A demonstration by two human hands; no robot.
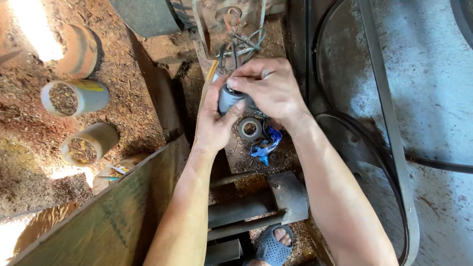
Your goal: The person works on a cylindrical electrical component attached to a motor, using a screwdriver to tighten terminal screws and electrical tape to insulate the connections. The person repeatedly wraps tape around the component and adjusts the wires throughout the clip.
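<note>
My left hand (213,120) grips a small grey cylinder (229,98) from below and the side. My right hand (268,86) pinches its top end, where several dark wires (241,47) run up to a rusty metal part of a machine (224,19). Just below my hands, a roll of dark tape (250,128) lies on a sawdust-covered ledge beside a crumpled blue scrap (264,146).
Three short tubes filled with sawdust (74,97) lie on the dusty floor at left. A wooden board (113,216) slants at lower left. A long drive belt (389,123) runs along the right. Metal bars (256,207) and my sandalled foot (274,245) are below.
</note>
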